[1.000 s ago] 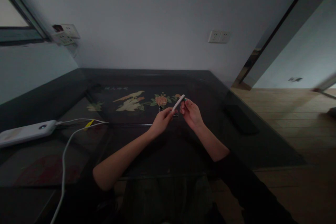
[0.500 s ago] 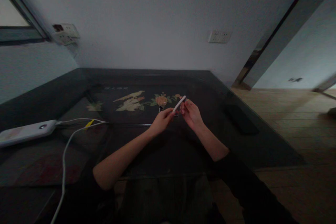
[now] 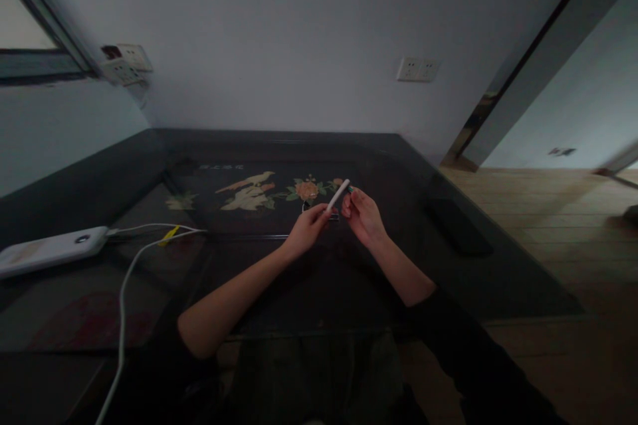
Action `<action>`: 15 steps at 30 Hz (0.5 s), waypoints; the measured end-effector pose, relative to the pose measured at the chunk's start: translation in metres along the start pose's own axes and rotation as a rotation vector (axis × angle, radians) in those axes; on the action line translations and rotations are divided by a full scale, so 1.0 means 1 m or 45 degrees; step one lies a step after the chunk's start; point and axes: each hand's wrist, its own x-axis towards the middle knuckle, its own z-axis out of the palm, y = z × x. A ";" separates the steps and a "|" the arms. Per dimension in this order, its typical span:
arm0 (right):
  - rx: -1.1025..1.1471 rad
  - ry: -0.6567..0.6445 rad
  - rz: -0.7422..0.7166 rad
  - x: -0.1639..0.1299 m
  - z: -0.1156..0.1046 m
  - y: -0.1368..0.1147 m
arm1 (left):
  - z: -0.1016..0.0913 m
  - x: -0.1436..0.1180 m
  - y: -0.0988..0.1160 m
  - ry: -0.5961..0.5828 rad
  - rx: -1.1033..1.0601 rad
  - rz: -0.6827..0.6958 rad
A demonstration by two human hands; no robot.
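Well to the left of the left hand (image 3: 308, 229) lay a white oblong device (image 3: 50, 252). A white cable (image 3: 123, 299) with a yellow tag (image 3: 169, 236) led from its nearer end. A dark flat slab (image 3: 461, 227) lay to the right of the right hand (image 3: 366, 218). Beyond both hands, a double socket (image 3: 417, 70) sat on the pale wall (image 3: 279, 40).

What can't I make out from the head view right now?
All in the head view:
- White stick: lower end hidden by the left hand.
- Small piece by the right hand: too small to identify.
- White device: cut off by the left edge.
- White cable: cut off by the bottom edge.
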 end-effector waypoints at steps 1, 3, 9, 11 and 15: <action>-0.002 0.002 -0.002 0.000 0.000 0.000 | 0.001 -0.001 0.000 -0.002 -0.008 -0.004; -0.012 0.011 -0.007 0.000 -0.001 0.000 | 0.002 -0.002 0.002 -0.011 -0.018 -0.015; 0.034 0.006 0.000 0.001 -0.003 0.002 | 0.005 -0.006 0.010 -0.100 -0.064 -0.058; 0.080 0.001 0.015 0.001 -0.003 0.002 | 0.006 -0.008 0.012 -0.134 -0.089 -0.065; 0.117 0.002 0.021 0.001 -0.002 0.001 | 0.006 -0.007 0.012 -0.154 -0.135 -0.081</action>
